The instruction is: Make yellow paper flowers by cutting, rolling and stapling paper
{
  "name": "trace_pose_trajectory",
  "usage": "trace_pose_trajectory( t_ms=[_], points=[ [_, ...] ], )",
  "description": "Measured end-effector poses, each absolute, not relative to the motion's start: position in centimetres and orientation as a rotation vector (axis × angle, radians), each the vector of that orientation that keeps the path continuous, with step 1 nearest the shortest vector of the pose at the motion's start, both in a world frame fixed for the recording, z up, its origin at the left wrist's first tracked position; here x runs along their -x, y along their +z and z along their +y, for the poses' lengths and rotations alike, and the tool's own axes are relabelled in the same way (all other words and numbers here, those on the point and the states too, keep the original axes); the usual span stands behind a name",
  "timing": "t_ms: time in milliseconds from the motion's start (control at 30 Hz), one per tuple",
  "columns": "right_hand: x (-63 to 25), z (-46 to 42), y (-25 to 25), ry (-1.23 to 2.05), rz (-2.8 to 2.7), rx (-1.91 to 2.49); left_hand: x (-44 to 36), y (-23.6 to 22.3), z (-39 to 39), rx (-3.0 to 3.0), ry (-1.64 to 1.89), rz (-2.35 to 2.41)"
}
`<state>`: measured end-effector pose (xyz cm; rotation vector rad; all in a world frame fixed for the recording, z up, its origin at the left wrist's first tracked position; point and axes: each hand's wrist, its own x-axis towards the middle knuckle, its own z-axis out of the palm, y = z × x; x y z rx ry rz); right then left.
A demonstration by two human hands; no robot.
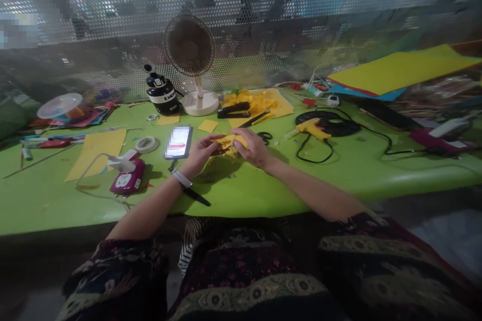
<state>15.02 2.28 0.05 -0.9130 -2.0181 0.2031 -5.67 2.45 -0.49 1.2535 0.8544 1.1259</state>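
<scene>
Between my two hands is a piece of crumpled, cut yellow paper [228, 144], just above the green table. My left hand [203, 154] pinches its left side with thumb and fingers. My right hand [253, 148] curls around the right side, its fingertips on the paper. Part of the paper is hidden behind my fingers. A phone with a lit screen [178, 141] lies just left of my left hand. Black scissors handles [265, 137] show beyond my right hand. Behind them are a black stapler [233, 110] and a yellow-and-black cutter [256, 119].
A yellow glue gun [313, 129] with a looping black cord lies right. A white fan [199, 103] and a dark bottle [162, 95] stand at the back. Yellow paper pieces [259, 103] are heaped behind. A purple power block [128, 178] and a tape roll [146, 144] lie left.
</scene>
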Motion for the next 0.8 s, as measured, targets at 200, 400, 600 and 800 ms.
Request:
trace_pose_trajectory(
  t_ms=[200,400,600,800],
  points=[
    [-14.5,2.1,-0.2,0.753,-1.772,0.982,5.7,-1.2,2.7,-1.622,1.191,0.978],
    [-14.0,2.1,0.0,1.142,-1.492,0.962,6.1,-1.5,2.9,-2.154,1.497,1.039],
    [-13.8,2.1,-0.1,1.169,-1.471,0.992,6.1,-1.3,2.5,-2.377,1.513,1.050],
    [-13.9,1.4,0.2,1.041,-1.631,1.025,5.8,-0.8,1.7,-2.103,1.407,1.083]
  ],
)
